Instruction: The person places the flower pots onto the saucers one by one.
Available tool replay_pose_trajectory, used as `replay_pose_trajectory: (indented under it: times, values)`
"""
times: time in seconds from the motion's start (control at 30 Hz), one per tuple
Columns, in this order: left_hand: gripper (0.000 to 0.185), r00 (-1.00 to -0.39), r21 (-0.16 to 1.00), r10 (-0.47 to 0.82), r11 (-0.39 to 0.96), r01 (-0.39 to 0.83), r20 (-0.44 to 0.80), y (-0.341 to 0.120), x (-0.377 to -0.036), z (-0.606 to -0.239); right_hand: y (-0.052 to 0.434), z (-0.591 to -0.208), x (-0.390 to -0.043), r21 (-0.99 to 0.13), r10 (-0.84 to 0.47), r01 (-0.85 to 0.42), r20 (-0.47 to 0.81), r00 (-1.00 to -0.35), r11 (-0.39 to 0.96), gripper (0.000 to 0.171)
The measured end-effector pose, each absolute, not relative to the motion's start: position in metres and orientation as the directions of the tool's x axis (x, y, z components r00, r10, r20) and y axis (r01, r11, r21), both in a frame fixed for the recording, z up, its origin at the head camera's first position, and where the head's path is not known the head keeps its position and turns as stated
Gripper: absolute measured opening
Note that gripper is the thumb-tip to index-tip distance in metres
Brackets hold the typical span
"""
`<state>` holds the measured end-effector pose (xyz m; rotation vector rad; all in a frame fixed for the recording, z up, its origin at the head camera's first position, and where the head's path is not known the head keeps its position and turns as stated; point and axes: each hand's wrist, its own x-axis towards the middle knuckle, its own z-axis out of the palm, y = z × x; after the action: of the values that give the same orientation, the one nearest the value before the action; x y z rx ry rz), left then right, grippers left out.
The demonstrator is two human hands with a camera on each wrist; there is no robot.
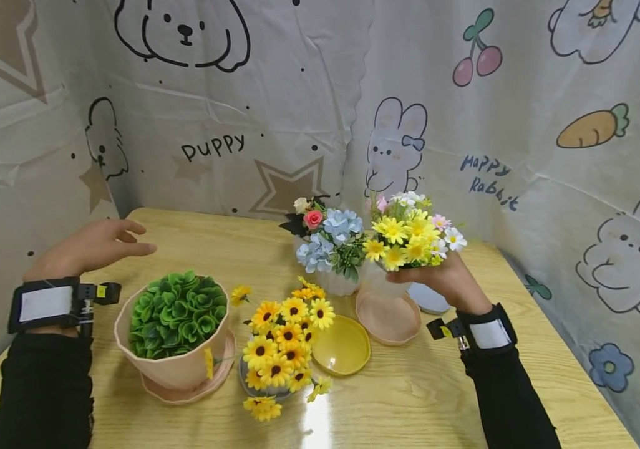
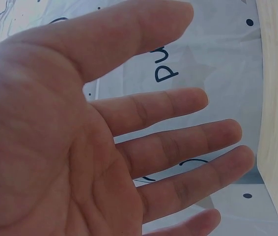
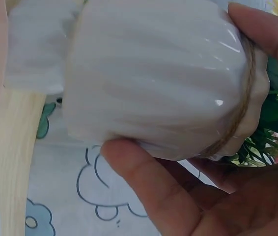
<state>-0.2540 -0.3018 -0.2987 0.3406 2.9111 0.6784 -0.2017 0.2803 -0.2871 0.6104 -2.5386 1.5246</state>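
My right hand point(image 1: 448, 282) grips a glossy white flowerpot point(image 3: 158, 73), its fingers and thumb around the pot near the twine-tied rim. Yellow, white and pink artificial flowers point(image 1: 410, 240) fill it. In the right wrist view, the pot's base hangs clear of the tabletop. Just below it in the head view lies a pink saucer point(image 1: 388, 318). My left hand point(image 1: 92, 244) hovers over the table's left side, holding nothing, with fingers extended and spread in the left wrist view. Nearest to it stands a pink pot of green leaves point(image 1: 179, 315) on a pink saucer point(image 1: 221, 371).
Yellow sunflowers point(image 1: 286, 349) in a grey container stand front centre, beside a yellow saucer point(image 1: 342, 346). Behind, a white pot point(image 1: 338, 284) carries blue and red flowers. A pale blue-grey saucer point(image 1: 431, 298) lies partly hidden by the right hand. Printed curtains enclose the wooden table point(image 1: 443, 393).
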Motion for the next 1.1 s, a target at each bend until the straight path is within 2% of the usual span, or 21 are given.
replay_pose_trajectory:
  times: [0.2,0.37,0.5,0.67,0.97,1.1]
  values:
    - [0.077,-0.967,0.442,0.245,0.877,0.189,-0.073,-0.303,-0.254,-0.298,0.269,-0.289,-0.192,-0.822,-0.348,-0.363,0.217,-0.912,0.439,0.09]
    - [0.078,-0.966,0.439,0.246,0.879,0.188,-0.078,-0.302,-0.255,-0.297,0.26,-0.294,-0.184,-0.834,-0.419,-0.36,0.175,-0.891,0.419,0.084]
    - [0.078,-0.967,0.449,0.238,0.876,0.175,-0.087,-0.3,-0.256,-0.297,0.255,-0.298,-0.179,-0.8,-0.44,-0.377,0.16,-0.884,0.466,0.08]
    - [0.078,-0.966,0.446,0.245,0.876,0.183,-0.086,-0.299,-0.257,-0.296,0.251,-0.304,-0.178,-0.816,-0.486,-0.365,0.12,-0.866,0.448,0.085]
    - [0.078,-0.962,0.442,0.258,0.875,0.196,-0.085,-0.299,-0.26,-0.297,0.249,-0.313,-0.172,-0.8,-0.479,-0.276,-0.016,-0.878,0.533,0.079]
    - [0.078,-0.962,0.438,0.259,0.877,0.198,-0.084,-0.3,-0.26,-0.298,0.25,-0.319,-0.168,-0.812,-0.483,-0.268,-0.02,-0.875,0.519,0.078]
